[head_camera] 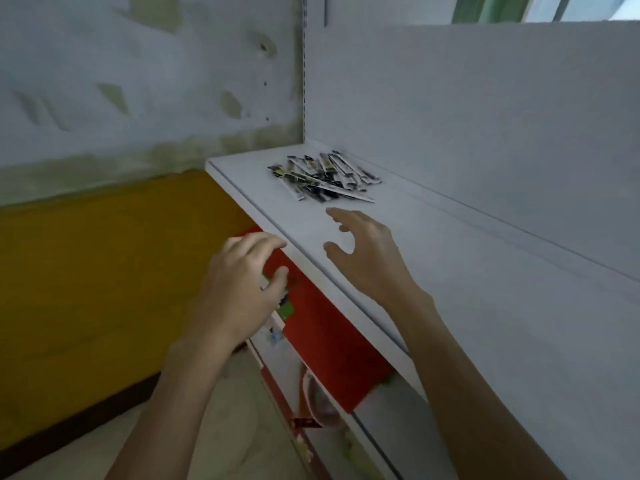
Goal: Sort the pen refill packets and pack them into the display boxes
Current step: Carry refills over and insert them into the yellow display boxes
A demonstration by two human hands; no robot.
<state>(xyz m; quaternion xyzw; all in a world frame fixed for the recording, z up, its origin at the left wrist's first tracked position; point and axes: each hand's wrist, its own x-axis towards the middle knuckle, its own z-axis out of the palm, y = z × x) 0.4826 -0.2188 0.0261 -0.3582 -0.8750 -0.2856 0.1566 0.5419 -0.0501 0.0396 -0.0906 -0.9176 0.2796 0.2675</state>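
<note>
A loose pile of pen refill packets, black, white and yellow, lies on the white shelf near its far left corner. My right hand hovers over the shelf just in front of the pile, fingers spread and empty, not touching the packets. My left hand is below the shelf's front edge, its fingers curled round the top of a red box with a green and white label. The box's lower part slants down under the shelf.
A white back panel rises behind the shelf, with a slotted upright at its left end. A yellow and white wall is to the left. Lower shelves hold blurred items. The shelf surface runs bare to the right.
</note>
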